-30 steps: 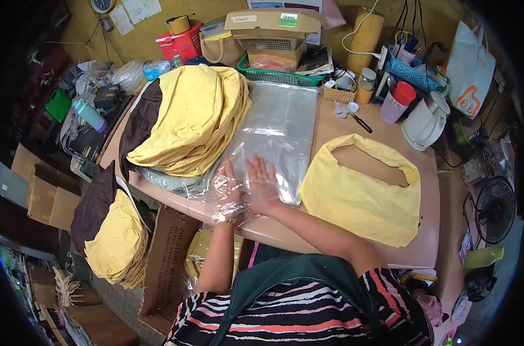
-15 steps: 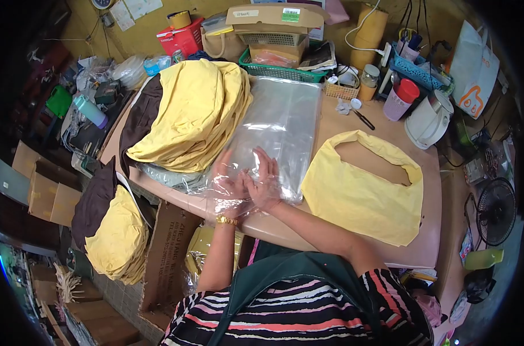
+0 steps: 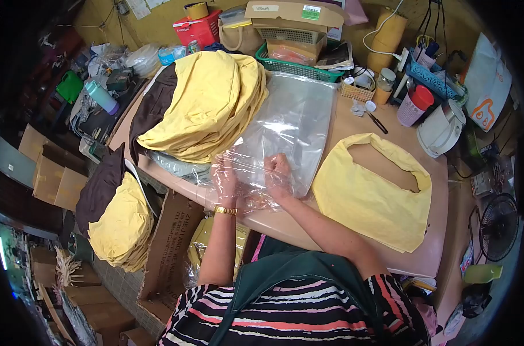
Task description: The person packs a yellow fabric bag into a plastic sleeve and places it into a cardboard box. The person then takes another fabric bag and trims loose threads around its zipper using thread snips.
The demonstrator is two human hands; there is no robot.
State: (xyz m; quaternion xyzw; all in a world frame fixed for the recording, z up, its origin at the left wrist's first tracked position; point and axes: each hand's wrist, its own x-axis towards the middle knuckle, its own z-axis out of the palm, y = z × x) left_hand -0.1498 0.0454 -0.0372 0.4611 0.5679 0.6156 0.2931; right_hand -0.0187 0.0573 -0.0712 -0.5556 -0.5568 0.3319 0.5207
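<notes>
A clear plastic bag (image 3: 250,173) stretches between my hands above the front edge of the table. My left hand (image 3: 224,176) is under or inside its film, fingers upright and seemingly extended. My right hand (image 3: 278,173) is curled, its fingers closed on the film. Beneath and beyond lies a stack of clear plastic bags (image 3: 299,112). To the left is a large folded pile of yellow fabric (image 3: 201,106) with dark brown cloth (image 3: 150,109) at its side. On the right a yellow fabric bag (image 3: 371,199) lies flat, its handle opening facing away from me.
A green basket (image 3: 299,69) with boxes stands at the back. A pink cup with a red top (image 3: 414,106), a kettle (image 3: 440,128) and a black-handled tool (image 3: 377,122) are at the back right. An open carton (image 3: 167,248) and another yellow pile (image 3: 120,225) are lower left.
My hands, together half a second ago, have moved apart with the plastic film stretched between them. My right hand has gone from spread fingers to curled. The whole view has shifted slightly.
</notes>
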